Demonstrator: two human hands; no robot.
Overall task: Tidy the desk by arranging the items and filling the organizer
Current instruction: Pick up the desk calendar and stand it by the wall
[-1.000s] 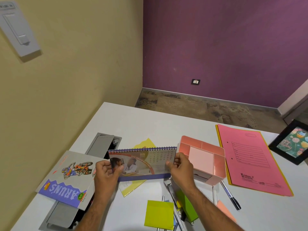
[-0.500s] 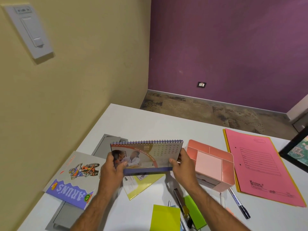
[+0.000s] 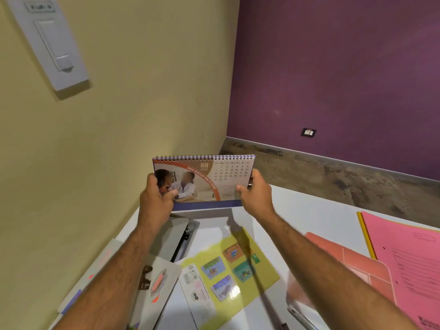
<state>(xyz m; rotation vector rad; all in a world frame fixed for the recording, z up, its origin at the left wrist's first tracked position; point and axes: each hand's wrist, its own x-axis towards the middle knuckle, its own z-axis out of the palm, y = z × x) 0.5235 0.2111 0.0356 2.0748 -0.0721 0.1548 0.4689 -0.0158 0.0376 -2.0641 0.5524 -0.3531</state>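
Note:
A spiral-bound desk calendar [image 3: 214,179] showing June is held upright over the far left part of the white desk [image 3: 309,210]. My left hand [image 3: 156,198] grips its left edge and my right hand [image 3: 256,196] grips its right edge. The pink organizer [image 3: 352,260] with several compartments stands to the right, partly behind my right forearm. Whether the calendar's base touches the desk is hidden by my hands.
A yellow booklet [image 3: 228,270] lies flat between my arms. A grey booklet [image 3: 162,279] and a grey cable flap [image 3: 176,236] are under my left arm. A pink folder [image 3: 409,256] lies at the right. A yellow wall borders the desk's left side.
Both hands have carried the calendar up and away from me, toward the desk's far left corner. The view has tilted, so the yellow booklet under it now shows fully.

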